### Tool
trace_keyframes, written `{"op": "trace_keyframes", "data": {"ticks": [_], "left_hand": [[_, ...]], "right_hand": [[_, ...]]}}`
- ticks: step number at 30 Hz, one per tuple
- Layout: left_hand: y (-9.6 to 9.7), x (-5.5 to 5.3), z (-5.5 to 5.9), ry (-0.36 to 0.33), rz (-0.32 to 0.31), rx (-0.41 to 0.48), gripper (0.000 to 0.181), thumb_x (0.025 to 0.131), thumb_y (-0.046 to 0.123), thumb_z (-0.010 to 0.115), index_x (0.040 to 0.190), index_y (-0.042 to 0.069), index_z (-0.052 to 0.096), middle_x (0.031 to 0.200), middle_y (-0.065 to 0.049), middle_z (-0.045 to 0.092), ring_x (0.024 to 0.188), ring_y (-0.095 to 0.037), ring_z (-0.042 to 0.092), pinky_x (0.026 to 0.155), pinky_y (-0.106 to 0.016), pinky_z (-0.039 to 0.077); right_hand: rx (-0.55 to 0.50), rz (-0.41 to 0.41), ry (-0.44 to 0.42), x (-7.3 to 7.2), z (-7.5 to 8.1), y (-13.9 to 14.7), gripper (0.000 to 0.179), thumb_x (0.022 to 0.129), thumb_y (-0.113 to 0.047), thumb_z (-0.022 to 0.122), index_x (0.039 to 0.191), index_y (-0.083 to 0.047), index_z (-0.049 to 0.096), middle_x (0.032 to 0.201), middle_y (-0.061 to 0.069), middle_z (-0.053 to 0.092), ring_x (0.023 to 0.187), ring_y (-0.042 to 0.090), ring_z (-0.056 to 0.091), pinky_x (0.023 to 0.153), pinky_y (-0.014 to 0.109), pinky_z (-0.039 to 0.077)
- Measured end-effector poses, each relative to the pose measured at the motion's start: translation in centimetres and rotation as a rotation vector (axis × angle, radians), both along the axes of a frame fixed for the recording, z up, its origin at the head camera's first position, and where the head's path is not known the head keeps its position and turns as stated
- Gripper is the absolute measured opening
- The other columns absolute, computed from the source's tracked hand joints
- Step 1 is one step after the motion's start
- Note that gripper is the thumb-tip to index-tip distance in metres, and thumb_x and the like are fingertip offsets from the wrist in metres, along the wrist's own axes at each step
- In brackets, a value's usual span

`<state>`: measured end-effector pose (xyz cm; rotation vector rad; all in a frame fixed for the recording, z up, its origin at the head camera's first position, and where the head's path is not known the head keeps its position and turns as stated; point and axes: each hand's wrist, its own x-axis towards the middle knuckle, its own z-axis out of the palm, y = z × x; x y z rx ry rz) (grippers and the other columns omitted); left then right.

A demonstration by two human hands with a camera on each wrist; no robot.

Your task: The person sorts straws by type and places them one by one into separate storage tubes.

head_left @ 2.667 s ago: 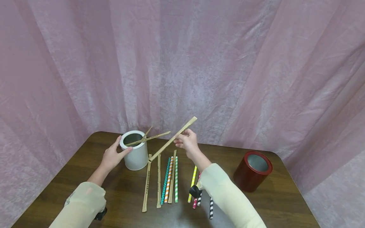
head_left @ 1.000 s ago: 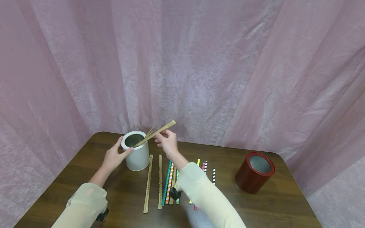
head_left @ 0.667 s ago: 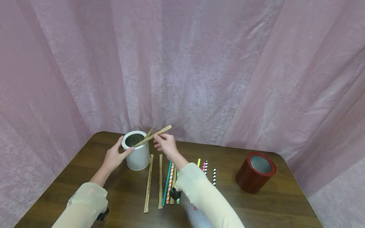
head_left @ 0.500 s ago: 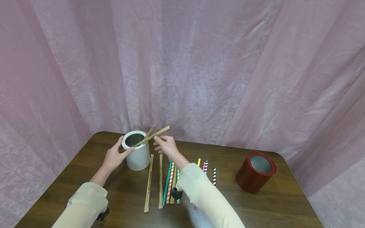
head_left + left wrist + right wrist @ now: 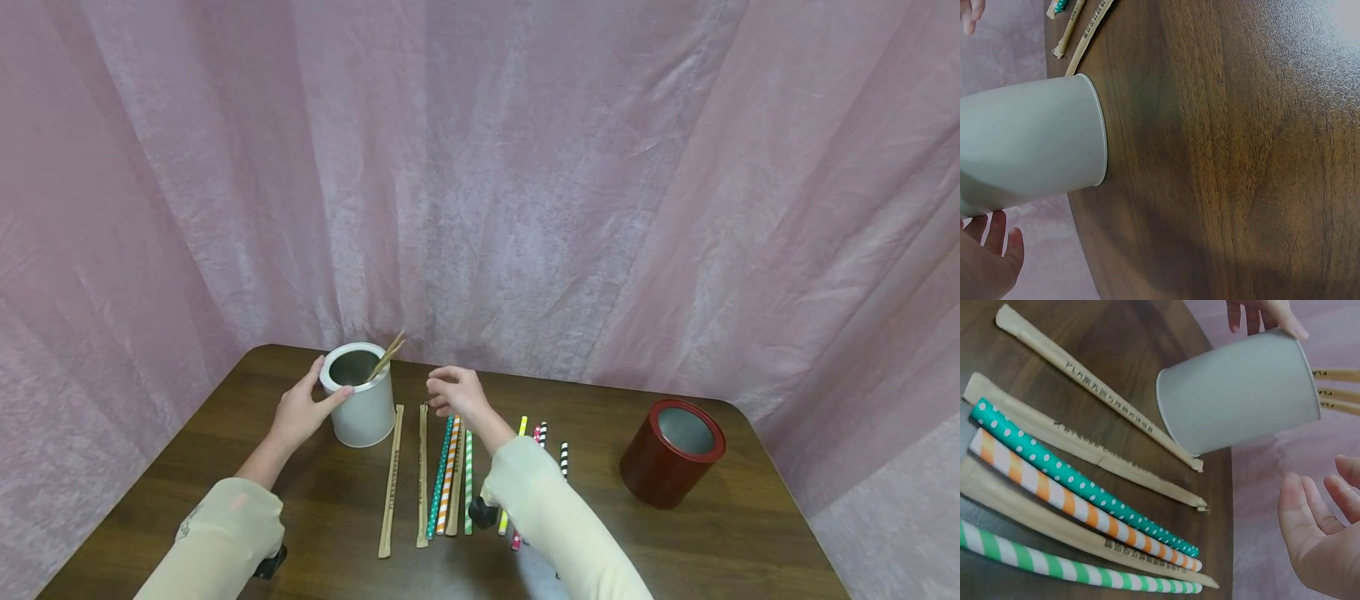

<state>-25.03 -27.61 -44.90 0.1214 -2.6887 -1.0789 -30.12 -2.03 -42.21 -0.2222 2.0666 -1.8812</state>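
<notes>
My left hand (image 5: 297, 415) holds the white can (image 5: 363, 421) by its rim, thumb in front and fingers along the far left side. Three paper-wrapped straws (image 5: 1338, 375) poke out of the can's mouth in the right wrist view, leaning over the rim. My right hand (image 5: 461, 393) hovers just right of the can with loosely bent fingers and nothing in them. Below it lie wrapped straws (image 5: 391, 483), a teal dotted straw (image 5: 437, 492), an orange striped straw (image 5: 448, 483) and a green striped straw (image 5: 468, 483).
A red can (image 5: 663, 467) stands at the right of the brown table (image 5: 322, 517). Partly under the right sleeve lie a yellow straw (image 5: 502, 523), a pink straw (image 5: 516, 542) and black-striped straws (image 5: 564, 458). A pink curtain (image 5: 480, 183) hangs behind the table.
My right hand carried a wrapped straw left to the white can, let it go inside, then drew back right. The left hand stayed on the can.
</notes>
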Motion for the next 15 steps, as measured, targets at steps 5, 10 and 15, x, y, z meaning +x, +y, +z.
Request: {"op": "trace_keyframes", "data": {"ticks": [5,10,15], "left_hand": [[0.0,0.1,0.0,-0.009,0.0,-0.002,0.086,0.079,0.052,0.056,0.141,0.007,0.016,0.135,-0.025,0.035,0.12,-0.041,0.038,0.094,-0.056,0.031],[0.0,0.2,0.0,-0.013,-0.005,0.003,0.087,0.08,0.052,0.055,0.141,0.007,0.015,0.136,-0.025,0.035,0.121,-0.041,0.037,0.094,-0.057,0.031],[-0.1,0.2,0.1,-0.014,-0.018,0.018,0.087,0.08,0.052,0.055,0.142,0.007,0.013,0.136,-0.024,0.035,0.121,-0.04,0.037,0.094,-0.057,0.032]], "right_hand": [[0.001,-0.011,-0.009,0.1,-0.7,0.6,0.03,0.084,-0.013,0.058,0.111,-0.001,0.055,0.097,0.013,0.063,0.073,0.024,0.062,0.064,0.034,0.054],[0.031,0.005,-0.009,0.4,-1.5,1.5,0.033,0.085,-0.013,0.057,0.114,0.0,0.052,0.107,0.018,0.059,0.083,0.031,0.061,0.07,0.037,0.053],[0.044,0.011,-0.037,0.5,-2.5,2.2,0.035,0.084,-0.014,0.059,0.115,-0.001,0.05,0.1,0.012,0.059,0.087,0.034,0.06,0.076,0.042,0.051]]}}
